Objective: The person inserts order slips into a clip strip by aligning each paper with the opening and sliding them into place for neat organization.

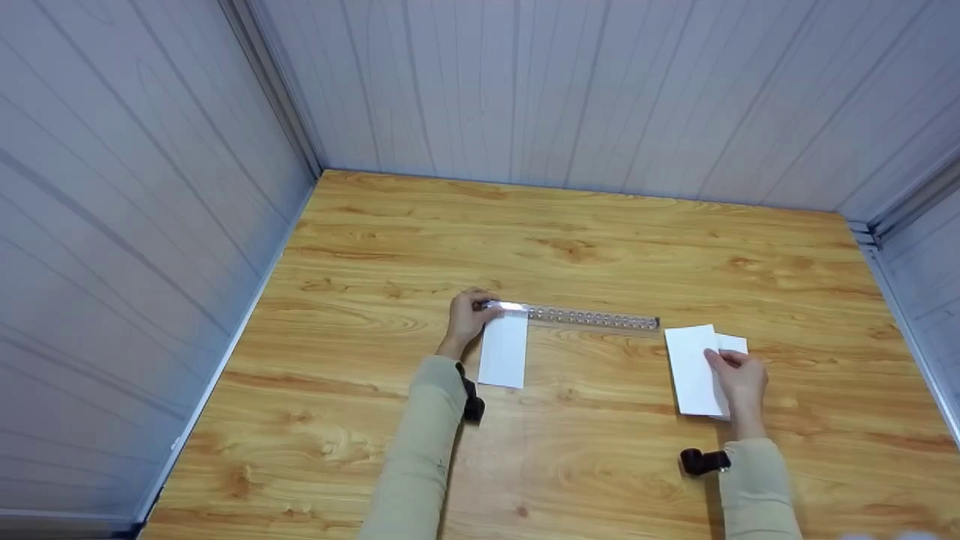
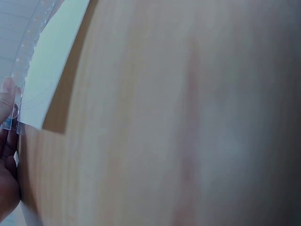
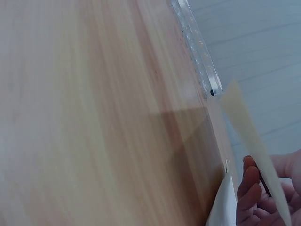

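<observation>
My left hand [image 1: 465, 319] grips the left end of a long clear plastic strip [image 1: 592, 317] with rows of round shapes along it. In the left wrist view the thumb lies over the strip [image 2: 22, 61], fingers behind. A white paper card [image 1: 502, 352] extends from the strip's left part toward me; its top edge meets the strip. On the right, my right hand [image 1: 742, 382] pinches another white paper card [image 1: 691, 367] between thumb and fingers. This card [image 3: 254, 136] is lifted and tilted in the right wrist view. Partly hidden under it is a further white card [image 1: 733, 343].
All this is on a wood-grain table [image 1: 570, 247]. Pale panel walls [image 1: 480, 90] rise along its back, left and right sides. Black wrist cameras [image 1: 472, 401] sit on both sleeves. The strip's black-tipped right end points toward the right-hand cards.
</observation>
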The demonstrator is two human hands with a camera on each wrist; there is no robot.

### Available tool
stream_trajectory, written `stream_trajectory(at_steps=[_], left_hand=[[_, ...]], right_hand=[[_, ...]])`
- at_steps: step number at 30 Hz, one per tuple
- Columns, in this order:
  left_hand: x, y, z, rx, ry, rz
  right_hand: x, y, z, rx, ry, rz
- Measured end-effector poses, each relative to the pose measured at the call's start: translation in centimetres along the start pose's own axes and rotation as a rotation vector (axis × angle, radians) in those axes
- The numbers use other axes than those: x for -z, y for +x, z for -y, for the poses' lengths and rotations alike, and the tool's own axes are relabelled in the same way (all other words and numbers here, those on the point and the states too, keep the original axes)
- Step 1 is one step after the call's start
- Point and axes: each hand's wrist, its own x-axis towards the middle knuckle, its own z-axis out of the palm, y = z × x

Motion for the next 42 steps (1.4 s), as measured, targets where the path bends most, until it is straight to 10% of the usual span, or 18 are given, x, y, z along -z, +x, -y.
stream_trajectory(at_steps=[42], left_hand=[[0.0, -0.2, -0.1, -0.030, -0.018, -0.010]], right_hand=[[-2.5, 0.0, 1.2, 0.008, 0.027, 0.023]])
